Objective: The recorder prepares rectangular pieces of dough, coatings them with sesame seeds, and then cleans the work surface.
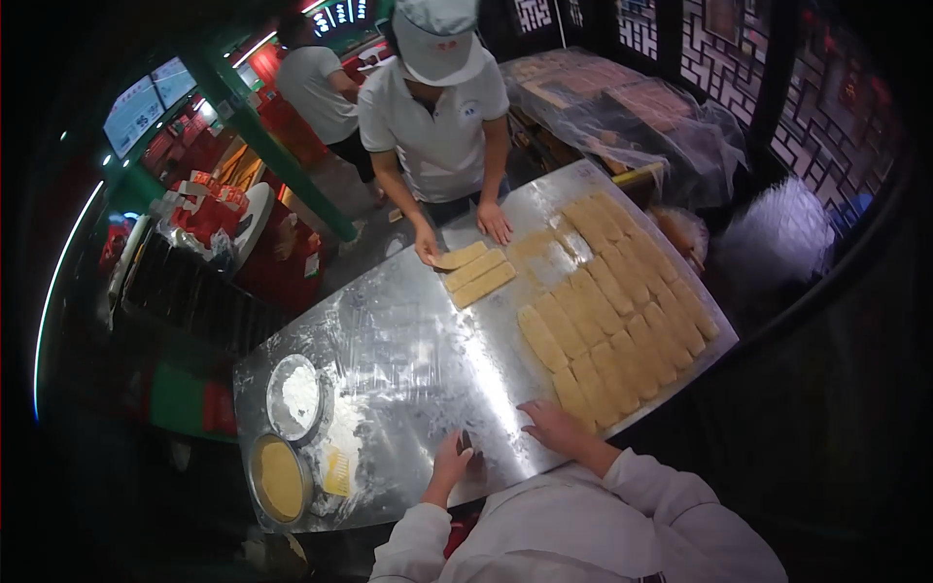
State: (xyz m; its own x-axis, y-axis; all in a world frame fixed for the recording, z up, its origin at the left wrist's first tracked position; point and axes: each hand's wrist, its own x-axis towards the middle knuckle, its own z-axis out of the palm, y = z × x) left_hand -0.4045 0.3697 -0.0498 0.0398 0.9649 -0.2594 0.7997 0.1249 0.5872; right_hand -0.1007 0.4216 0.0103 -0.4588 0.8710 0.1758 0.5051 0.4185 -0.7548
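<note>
My left hand (448, 466) is at the near side of the metal table (389, 389), its fingers closed around something small and dark that I cannot make out. To its right, my right hand (556, 428) rests low over the tabletop with its fingers apart and nothing in them. Beyond it lie rows of flat, golden-brown dough strips (603, 330), several of them close to my right hand. Across the table a co-worker's hand (426, 245) touches one of three separate strips (478, 282), while the co-worker's other hand (494, 222) lies flat on the metal.
At the left end stand a bowl of white flour (294, 396) and a round pan of yellow-brown filling or crumbs (282, 479). A yellow scraper (337, 472) lies in spilled flour beside them. Plastic-covered trays (632, 107) stand behind, and another person (316, 87) is farther back.
</note>
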